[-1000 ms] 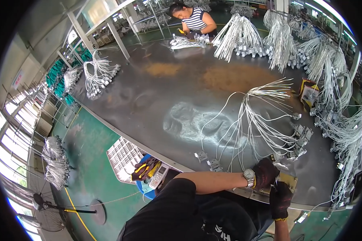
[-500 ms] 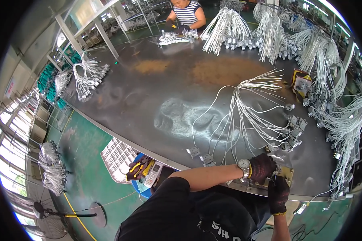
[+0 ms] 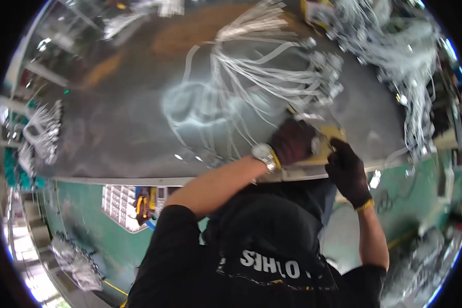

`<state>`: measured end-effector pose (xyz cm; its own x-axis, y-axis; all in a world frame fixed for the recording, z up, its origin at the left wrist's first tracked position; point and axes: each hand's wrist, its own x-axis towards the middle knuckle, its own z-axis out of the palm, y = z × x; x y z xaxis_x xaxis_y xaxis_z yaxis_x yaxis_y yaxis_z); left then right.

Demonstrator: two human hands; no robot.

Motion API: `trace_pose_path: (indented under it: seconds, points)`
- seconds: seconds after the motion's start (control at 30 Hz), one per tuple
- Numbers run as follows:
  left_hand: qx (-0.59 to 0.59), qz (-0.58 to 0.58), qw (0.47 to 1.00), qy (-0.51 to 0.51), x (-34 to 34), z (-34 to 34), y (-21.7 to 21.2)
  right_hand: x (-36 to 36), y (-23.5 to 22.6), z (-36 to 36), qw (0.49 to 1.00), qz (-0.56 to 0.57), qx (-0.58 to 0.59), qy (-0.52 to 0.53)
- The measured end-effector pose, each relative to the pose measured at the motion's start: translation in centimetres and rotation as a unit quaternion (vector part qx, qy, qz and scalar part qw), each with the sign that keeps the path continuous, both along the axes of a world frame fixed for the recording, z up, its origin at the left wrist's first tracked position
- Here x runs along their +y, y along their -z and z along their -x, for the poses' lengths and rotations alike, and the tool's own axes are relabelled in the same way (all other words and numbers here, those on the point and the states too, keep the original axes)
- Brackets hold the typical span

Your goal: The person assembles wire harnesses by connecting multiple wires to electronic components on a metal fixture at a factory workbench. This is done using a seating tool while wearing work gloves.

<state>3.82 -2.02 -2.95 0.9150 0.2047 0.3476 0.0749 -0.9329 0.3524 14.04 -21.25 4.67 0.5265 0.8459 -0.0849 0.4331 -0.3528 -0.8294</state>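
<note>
A dark work glove covers my left hand (image 3: 294, 141), and a metal watch sits on that wrist. Its fingers curl beside a brass-coloured plate (image 3: 335, 132) at the table's near edge, around something blurred and hidden. My right hand (image 3: 347, 170), gloved too, is bent closed at the plate's right side; what its fingertips pinch is too smeared to tell. Just beyond my left hand lies a bundle of white wires (image 3: 272, 72), fanned out on the table. Metal connector blocks (image 3: 327, 77) cluster at its right end, and a few loose ends reach toward my left forearm.
The dark metal table (image 3: 113, 138) has a near edge crossing in front of me. More wire bundles (image 3: 418, 66) are heaped along its right side, with another bundle (image 3: 43, 131) at far left. Below the edge stands a white plastic crate (image 3: 119, 205).
My view has swung and tilted downward, blurring the picture; the table shifts up and the other person is out of sight. My hands stay around the plate, slightly farther apart.
</note>
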Motion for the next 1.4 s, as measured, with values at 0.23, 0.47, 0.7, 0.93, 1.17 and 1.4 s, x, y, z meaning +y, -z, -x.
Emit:
trace_pose_path:
  seconds: [0.23, 0.47, 0.7, 0.93, 1.17, 1.4]
  points:
    - [0.071, 0.018, 0.996, 0.055, 0.0, -0.7, -0.8, -1.1, -1.0, -0.2, 0.988, -0.029, -0.137, -0.065]
    - [0.129, 0.003, 0.990, 0.057, -0.7, -0.5, -0.8, -0.9, -2.1, 0.8, 0.986, 0.002, -0.153, -0.066]
    - [0.140, 0.003, 0.989, 0.045, -0.6, -0.6, -1.3, -0.1, -1.4, 0.9, 0.987, 0.002, -0.156, -0.048]
    - [0.106, 0.018, 0.994, 0.030, -0.8, -0.7, -1.2, -0.4, -0.8, 0.8, 0.998, 0.030, -0.055, -0.015]
    - [0.118, 0.026, 0.992, 0.026, -1.1, -0.4, -1.9, -0.4, 0.1, 1.4, 0.996, -0.014, -0.085, 0.012]
    - [0.095, 0.068, 0.990, 0.080, 0.3, 1.2, -2.5, -0.2, -4.1, 1.1, 0.977, -0.031, 0.172, 0.121]
